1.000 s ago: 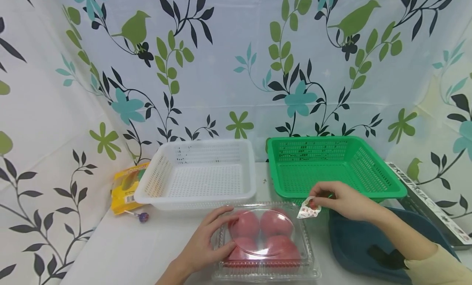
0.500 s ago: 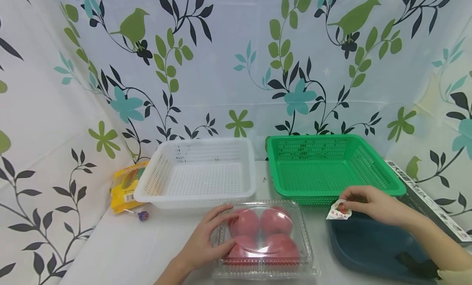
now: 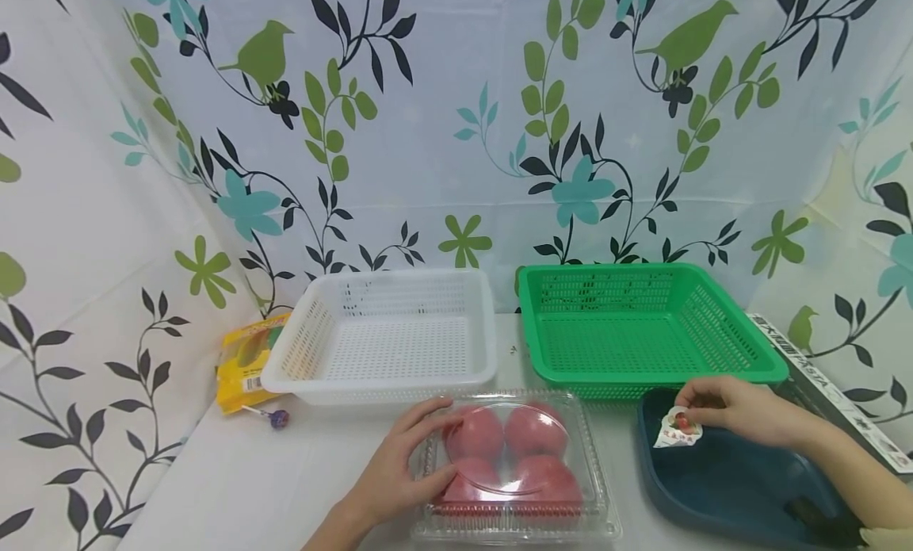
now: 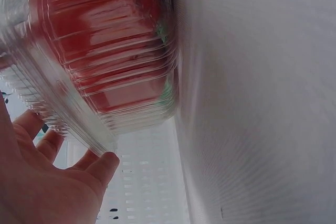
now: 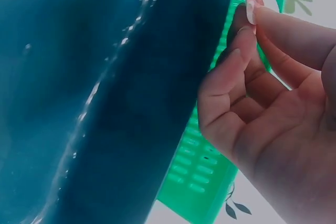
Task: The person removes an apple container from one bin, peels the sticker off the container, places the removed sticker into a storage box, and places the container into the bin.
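A clear plastic clamshell box holding several red, tomato-like fruits sits at the front of the table. My left hand rests on the left side of its lid with thumb and fingers spread; the left wrist view shows the fingers touching the lid's rim. Between thumb and fingertips, my right hand pinches a small white sticker with a red fruit picture and red print. This hand is over the far left part of a dark blue tray, apart from the box.
A white perforated basket and a green one stand behind. Left of them are a yellow packet and a lollipop. A long black-and-white box lies at the right, beside the blue tray. A dark object lies in the tray.
My right hand has moved right and slightly toward me with the sticker, from beside the clamshell box to over the blue tray. The left hand has stayed on the lid.
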`<state>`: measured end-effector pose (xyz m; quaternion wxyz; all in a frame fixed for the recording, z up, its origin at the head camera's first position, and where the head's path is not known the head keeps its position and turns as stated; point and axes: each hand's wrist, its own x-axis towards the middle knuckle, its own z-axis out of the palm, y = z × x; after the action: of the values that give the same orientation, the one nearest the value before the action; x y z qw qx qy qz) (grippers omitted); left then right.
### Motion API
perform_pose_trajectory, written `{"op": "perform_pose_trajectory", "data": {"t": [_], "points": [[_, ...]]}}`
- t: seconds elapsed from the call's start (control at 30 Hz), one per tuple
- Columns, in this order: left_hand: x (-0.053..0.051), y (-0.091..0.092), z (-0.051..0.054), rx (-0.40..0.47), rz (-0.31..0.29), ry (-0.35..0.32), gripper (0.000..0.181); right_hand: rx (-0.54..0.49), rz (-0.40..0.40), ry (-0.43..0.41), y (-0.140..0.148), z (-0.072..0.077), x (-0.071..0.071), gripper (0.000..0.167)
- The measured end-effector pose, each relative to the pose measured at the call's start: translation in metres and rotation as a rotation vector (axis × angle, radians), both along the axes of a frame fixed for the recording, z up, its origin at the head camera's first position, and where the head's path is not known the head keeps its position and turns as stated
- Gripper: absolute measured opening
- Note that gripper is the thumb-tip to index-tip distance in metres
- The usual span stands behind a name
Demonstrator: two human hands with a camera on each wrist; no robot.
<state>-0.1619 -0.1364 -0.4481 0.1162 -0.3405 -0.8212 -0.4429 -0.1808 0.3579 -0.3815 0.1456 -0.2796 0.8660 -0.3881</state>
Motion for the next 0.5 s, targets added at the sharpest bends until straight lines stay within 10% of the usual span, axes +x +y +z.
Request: {"op": "perform_pose_trajectory", "data": {"t": [0.5], "points": [[0.000,0.000,0.000,-0.002,0.001,-0.001,0.055,0.086,0.058,-0.037,0.003,-0.014,-0.002,0.004]]}}
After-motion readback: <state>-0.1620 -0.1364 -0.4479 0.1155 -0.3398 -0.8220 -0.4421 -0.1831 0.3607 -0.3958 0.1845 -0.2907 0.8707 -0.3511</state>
